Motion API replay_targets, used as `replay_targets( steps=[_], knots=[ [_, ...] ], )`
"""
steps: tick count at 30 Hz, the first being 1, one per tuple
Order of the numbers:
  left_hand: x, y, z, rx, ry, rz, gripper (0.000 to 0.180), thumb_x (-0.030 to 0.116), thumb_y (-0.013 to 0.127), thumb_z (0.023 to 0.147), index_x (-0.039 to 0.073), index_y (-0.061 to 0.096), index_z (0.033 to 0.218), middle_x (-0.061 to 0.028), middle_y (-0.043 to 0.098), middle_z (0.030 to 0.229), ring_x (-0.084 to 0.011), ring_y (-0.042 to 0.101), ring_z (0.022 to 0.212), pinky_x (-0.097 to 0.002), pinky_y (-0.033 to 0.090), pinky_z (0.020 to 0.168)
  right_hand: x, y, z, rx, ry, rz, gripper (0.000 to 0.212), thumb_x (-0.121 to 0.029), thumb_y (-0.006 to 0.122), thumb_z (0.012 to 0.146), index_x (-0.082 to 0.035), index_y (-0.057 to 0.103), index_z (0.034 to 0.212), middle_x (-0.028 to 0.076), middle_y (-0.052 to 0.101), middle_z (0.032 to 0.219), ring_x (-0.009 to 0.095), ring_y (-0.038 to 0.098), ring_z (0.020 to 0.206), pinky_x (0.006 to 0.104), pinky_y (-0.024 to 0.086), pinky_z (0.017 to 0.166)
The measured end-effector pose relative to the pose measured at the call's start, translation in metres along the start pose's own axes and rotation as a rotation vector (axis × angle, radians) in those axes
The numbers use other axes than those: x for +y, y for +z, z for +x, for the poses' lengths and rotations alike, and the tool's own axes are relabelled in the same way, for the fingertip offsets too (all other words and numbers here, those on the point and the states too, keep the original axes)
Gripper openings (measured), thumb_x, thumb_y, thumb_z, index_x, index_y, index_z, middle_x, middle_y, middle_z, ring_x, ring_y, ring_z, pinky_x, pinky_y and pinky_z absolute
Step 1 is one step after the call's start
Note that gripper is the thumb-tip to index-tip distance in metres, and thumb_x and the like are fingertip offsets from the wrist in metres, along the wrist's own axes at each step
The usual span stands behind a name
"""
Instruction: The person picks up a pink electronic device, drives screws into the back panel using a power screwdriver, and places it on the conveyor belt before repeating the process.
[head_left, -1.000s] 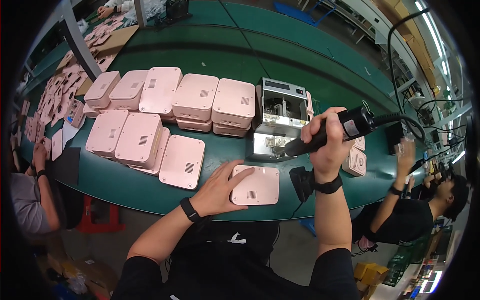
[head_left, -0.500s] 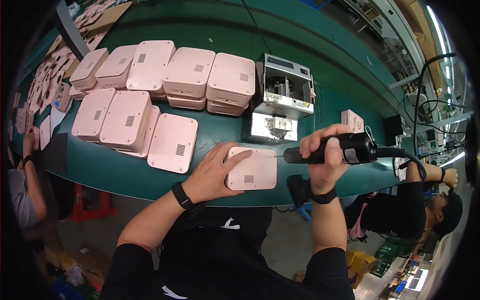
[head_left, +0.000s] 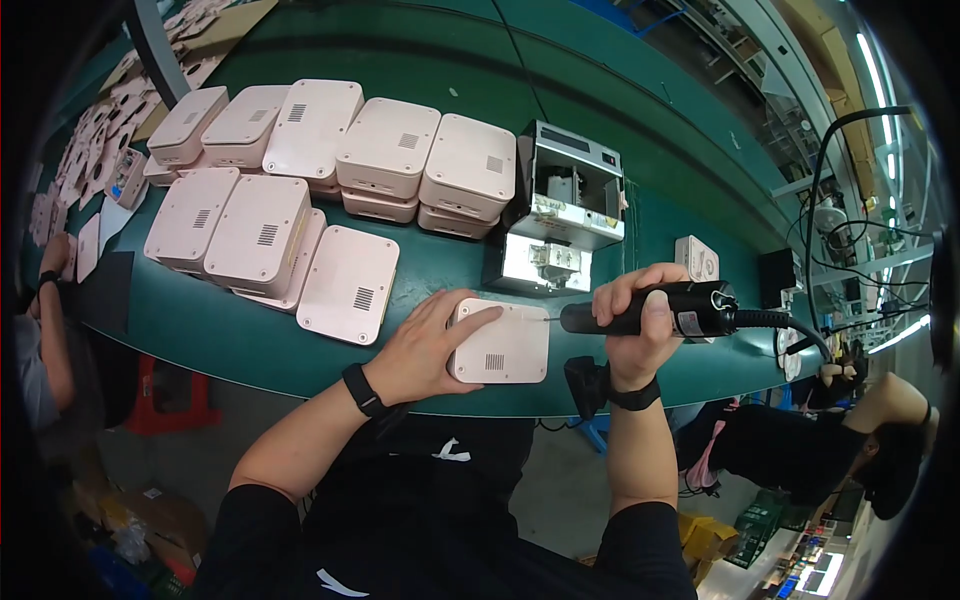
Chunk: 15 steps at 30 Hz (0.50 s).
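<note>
A pale pink square box (head_left: pixel 515 345) with rounded corners lies near the table's front edge, its vented face up and screw holes at the corners. My left hand (head_left: pixel 440 340) grips its left side, thumb across the top face. In my right hand (head_left: pixel 637 325) is a black corded electric screwdriver (head_left: pixel 700 310), held nearly level in the picture with its thin bit pointing left. The bit's tip appears at the box's far right corner; whether it sits in a screw there I cannot tell.
Several similar pink boxes (head_left: pixel 390 150) stand stacked at the far left. Beyond my hands is a silver and black screw feeder (head_left: pixel 570 190). Another pink part (head_left: pixel 697 258) lies to the right. Loose pink panels (head_left: pixel 100 150) cover the far left; co-workers are at both sides.
The view has shifted slightly. My right hand and the screwdriver have come a little nearer and left, the bit still at the same corner. The co-worker at right has moved an arm and lowered the head.
</note>
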<state>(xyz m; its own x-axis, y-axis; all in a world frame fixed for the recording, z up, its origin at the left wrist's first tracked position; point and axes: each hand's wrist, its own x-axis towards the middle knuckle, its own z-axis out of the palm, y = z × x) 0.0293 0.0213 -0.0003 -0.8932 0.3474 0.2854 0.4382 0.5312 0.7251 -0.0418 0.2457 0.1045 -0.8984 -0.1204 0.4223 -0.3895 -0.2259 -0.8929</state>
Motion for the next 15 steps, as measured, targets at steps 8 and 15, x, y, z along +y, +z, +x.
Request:
replay_targets(
  steps=[8,15],
  knots=[
    [-0.001,0.000,0.000,-0.033,0.004,-0.013,0.086,0.028,0.089,0.061,0.022,0.051,0.138,-0.0173,0.043,0.135,-0.0406,0.044,0.128,-0.0480,0.039,0.108,0.002,-0.010,0.008,-0.041,0.046,0.074,0.030,-0.032,0.059,0.090,-0.007,0.045,0.100,0.008,0.051,0.068,0.017,0.048,0.051,0.0331,0.044,0.050],
    [0.000,0.000,0.001,-0.033,-0.008,-0.008,0.086,0.027,0.089,0.060,0.022,0.052,0.137,-0.0175,0.043,0.134,-0.0404,0.045,0.128,-0.0479,0.040,0.107,0.004,-0.013,0.006,-0.132,0.034,0.111,0.030,-0.032,0.059,0.090,-0.007,0.045,0.099,0.008,0.051,0.068,0.017,0.048,0.051,0.0323,0.044,0.050]
  ],
)
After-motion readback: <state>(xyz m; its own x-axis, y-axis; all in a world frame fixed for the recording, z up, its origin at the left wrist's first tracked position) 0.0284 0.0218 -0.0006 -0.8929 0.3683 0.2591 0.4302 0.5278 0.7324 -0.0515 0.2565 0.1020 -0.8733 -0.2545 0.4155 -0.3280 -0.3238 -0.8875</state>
